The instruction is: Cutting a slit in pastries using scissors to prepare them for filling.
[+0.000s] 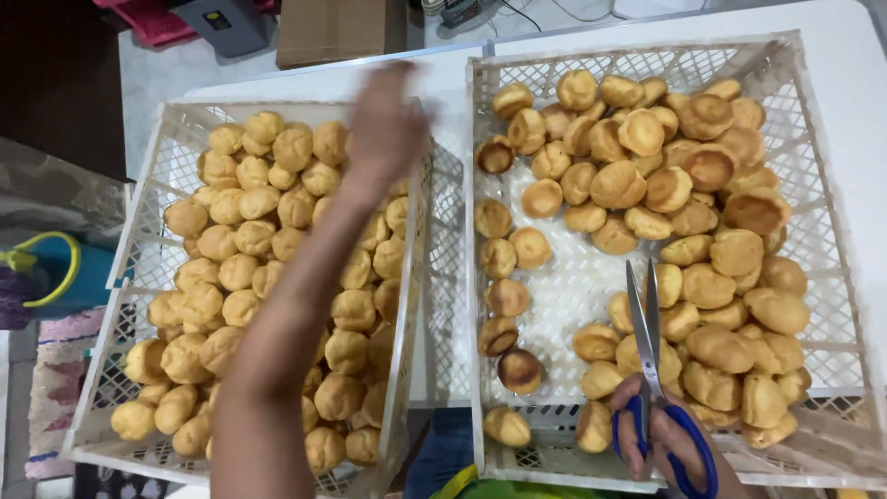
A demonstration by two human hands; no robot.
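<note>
right hand (pixel 661 434) at lower right is gripping blue-handled scissors (pixel 651 356), fingers clenched through the loops, blades pointing up over the right crate (pixel 822 240) of puffs. left hand (pixel 383 125), blurred, is hovering over the left crate (pixel 139 212); can't tell its finger state.

- Bright, even light is falling from above, washing the white tabletop (pixel 850 65) at the upper right of the frame almost to pure white.
- The raised left hand (pixel 383 125) at upper centre is smearing with motion blur, its fingers losing their edges.
- The blue-handled steel scissors (pixel 651 370) at lower right are staying sharp, their blades catching a pale sheen.
- The golden round pastry puffs (pixel 637 185) are casting only soft, short shadows on the white lattice plastic crates (pixel 443 277).
- The upper left corner is sinking into darkness.
- Crate edges are bowing slightly near the frame's borders.
</note>
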